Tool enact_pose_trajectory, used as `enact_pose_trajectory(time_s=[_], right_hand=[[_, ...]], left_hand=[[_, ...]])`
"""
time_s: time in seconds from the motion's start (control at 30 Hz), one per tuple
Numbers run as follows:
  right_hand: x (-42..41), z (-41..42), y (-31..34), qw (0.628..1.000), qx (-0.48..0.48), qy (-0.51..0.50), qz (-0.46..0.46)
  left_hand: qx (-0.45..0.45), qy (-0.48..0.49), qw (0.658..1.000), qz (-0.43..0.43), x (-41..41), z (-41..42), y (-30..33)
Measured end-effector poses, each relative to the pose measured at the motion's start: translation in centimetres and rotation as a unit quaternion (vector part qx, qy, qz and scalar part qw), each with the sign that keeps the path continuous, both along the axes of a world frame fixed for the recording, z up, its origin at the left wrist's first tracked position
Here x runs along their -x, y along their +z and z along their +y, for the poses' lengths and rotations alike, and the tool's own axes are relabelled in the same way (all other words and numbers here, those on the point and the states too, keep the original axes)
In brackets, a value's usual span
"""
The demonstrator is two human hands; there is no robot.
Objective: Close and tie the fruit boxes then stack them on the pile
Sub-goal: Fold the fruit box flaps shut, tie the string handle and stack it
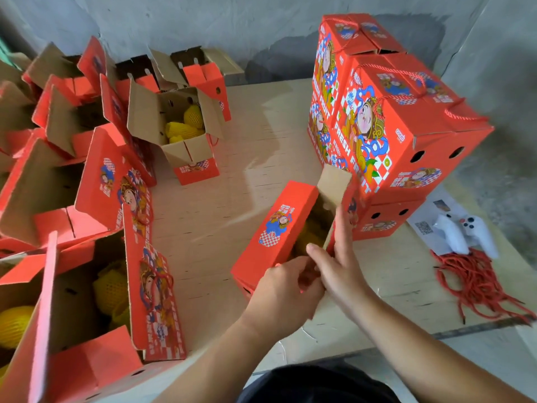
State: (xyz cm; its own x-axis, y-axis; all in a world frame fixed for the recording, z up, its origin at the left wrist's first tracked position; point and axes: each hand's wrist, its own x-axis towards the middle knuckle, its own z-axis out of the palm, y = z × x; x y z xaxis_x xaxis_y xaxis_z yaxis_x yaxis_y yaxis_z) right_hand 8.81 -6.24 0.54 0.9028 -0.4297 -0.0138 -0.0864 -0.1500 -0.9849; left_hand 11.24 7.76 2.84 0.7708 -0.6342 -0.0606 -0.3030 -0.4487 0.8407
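Observation:
A red fruit box [279, 228] stands in front of me on the wooden board, its top partly open with yellow netted fruit showing in the gap. My left hand [287, 286] grips the near end of its left top flap, fingers curled over the edge. My right hand [338, 257] lies flat with straight fingers against the right flap, pressing it inward. Just behind and to the right rises the pile of closed, tied boxes [386, 120], with red cord handles on top.
Several open boxes with yellow fruit [174, 123] crowd the left side and near left corner [87, 301]. A bundle of red cords [476, 277] lies at the right beside a white game controller [465, 234] on paper sheets. A grey wall runs behind.

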Motion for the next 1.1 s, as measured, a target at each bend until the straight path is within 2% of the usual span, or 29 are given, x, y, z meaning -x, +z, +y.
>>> enact_pose_trajectory(time_s=[0.07, 0.13, 0.2, 0.23, 0.33, 0.43, 0.5, 0.6, 0.7, 0.77, 0.8, 0.87, 0.93, 0.97, 1.0, 1.03, 1.1], right_hand=[[-1.0, -2.2, 0.8, 0.999, 0.016, 0.030, 0.017], [-2.0, -3.9, 1.5, 0.997, 0.014, 0.042, 0.057], [-2.6, -4.3, 1.6, 0.996, 0.021, 0.023, 0.082], [-2.6, -4.1, 1.4, 0.996, 0.027, 0.010, 0.080], [-2.2, -3.4, -0.1, 0.997, 0.023, -0.043, 0.065], [-1.1, -4.7, -1.4, 0.994, 0.018, -0.087, 0.071], [-0.3, -6.3, -2.1, 0.990, 0.054, -0.095, 0.091], [0.6, -8.1, -3.0, 0.976, 0.123, -0.057, 0.172], [0.6, -8.5, -3.8, 0.938, 0.253, -0.017, 0.236], [0.0, -8.4, -3.8, 0.896, 0.378, -0.008, 0.232], [-0.6, -8.4, -3.4, 0.880, 0.427, -0.004, 0.207], [-2.3, -8.3, -2.5, 0.863, 0.489, 0.014, 0.124], [-4.7, -8.1, -1.6, 0.842, 0.533, 0.031, 0.076], [-5.9, -8.1, -1.3, 0.828, 0.553, 0.044, 0.081], [-7.1, -8.1, -1.1, 0.814, 0.570, 0.063, 0.096], [-8.2, -8.1, -1.1, 0.804, 0.575, 0.083, 0.124], [-9.8, -8.1, -1.1, 0.816, 0.535, 0.118, 0.186]], left_hand=[[0.057, -0.028, 0.998, 0.020, -1.0, 0.0, 0.2], [0.082, 0.060, 0.994, -0.031, -3.3, 0.6, -0.3], [-0.004, 0.166, 0.979, -0.117, -5.9, 1.5, -1.8], [-0.076, 0.174, 0.976, -0.110, -7.2, 1.6, -2.5], [-0.238, 0.090, 0.964, 0.082, -8.7, 0.4, -3.8], [-0.290, 0.068, 0.952, 0.068, -8.7, -0.5, -4.0], [-0.249, 0.090, 0.962, 0.065, -8.8, 0.2, -3.6], [-0.084, 0.111, 0.976, 0.167, -8.9, 2.6, -2.8], [0.056, 0.198, 0.942, 0.266, -9.0, 4.7, -2.1], [0.089, 0.266, 0.905, 0.319, -9.3, 6.2, -2.0], [0.088, 0.279, 0.902, 0.318, -9.5, 6.9, -2.0], [0.010, 0.288, 0.928, 0.235, -10.0, 8.1, -2.3], [-0.160, 0.248, 0.952, 0.083, -10.4, 9.0, -3.4], [-0.266, 0.227, 0.937, -0.003, -10.1, 8.9, -3.9], [-0.315, 0.223, 0.918, -0.092, -9.5, 8.6, -4.3], [-0.303, 0.219, 0.910, -0.178, -8.7, 8.1, -4.4], [-0.201, 0.180, 0.918, -0.290, -6.9, 6.8, -4.2]])
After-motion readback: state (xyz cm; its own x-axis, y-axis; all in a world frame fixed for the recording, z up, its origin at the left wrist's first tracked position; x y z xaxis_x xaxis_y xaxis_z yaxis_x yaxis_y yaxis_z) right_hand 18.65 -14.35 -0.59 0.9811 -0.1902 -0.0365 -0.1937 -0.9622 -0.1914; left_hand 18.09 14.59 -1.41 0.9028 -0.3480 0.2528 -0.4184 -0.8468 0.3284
